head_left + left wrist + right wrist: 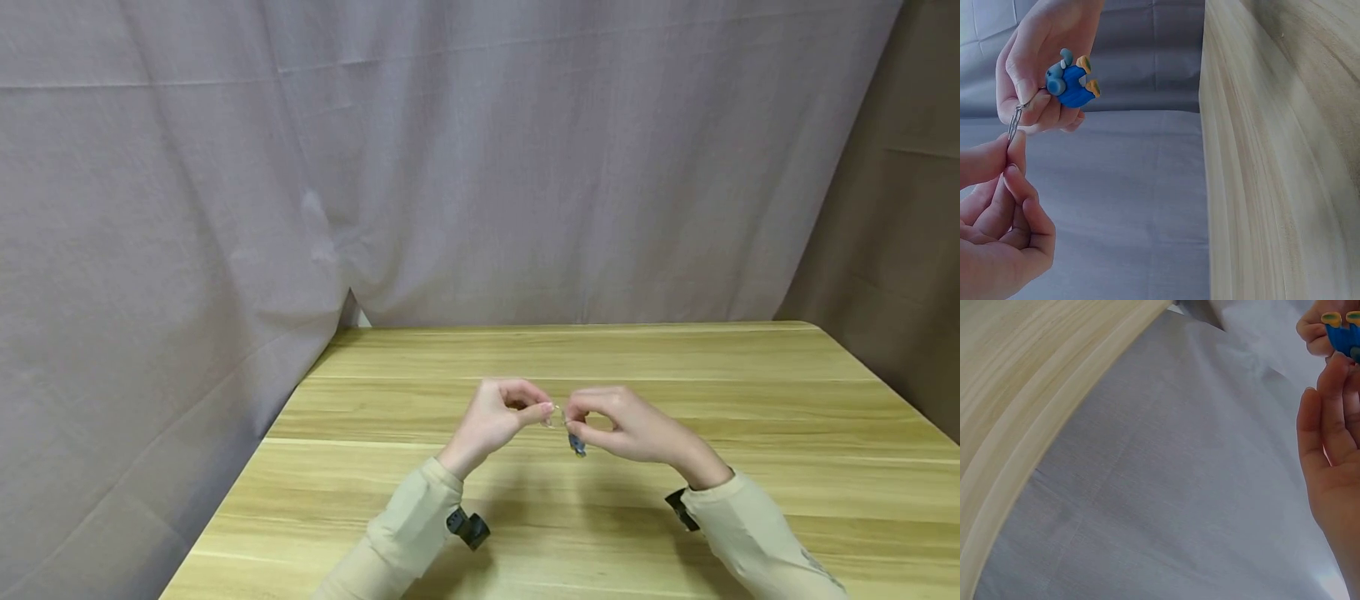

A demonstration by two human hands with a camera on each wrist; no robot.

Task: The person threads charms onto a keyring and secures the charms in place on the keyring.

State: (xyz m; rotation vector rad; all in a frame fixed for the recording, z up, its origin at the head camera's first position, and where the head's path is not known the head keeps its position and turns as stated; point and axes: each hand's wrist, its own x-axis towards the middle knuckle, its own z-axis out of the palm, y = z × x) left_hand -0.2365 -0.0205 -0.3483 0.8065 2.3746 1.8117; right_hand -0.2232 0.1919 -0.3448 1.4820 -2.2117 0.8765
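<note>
Above the wooden table, both hands hold a keychain between them. My left hand (pixel 495 423) pinches its metal split ring (pixel 1014 124) between thumb and forefinger. On the other side, my right hand (pixel 628 425) pinches the keychain at the short link between ring and figure. From that grip hangs a small elephant figure (pixel 1074 87) with a grey-blue head, a blue body and orange feet. The right wrist view catches only part of the figure (pixel 1340 339) at its upper right edge, with the right fingers (pixel 1335 425) below it.
The wood-grain table (pixel 360 500) lies below the hands. Grey cloth (pixel 525 167) hangs behind it and along the left, with a darker brown cloth (pixel 892 225) on the right. A black wrist camera (pixel 468 529) sits on the left sleeve, another (pixel 681 508) on the right.
</note>
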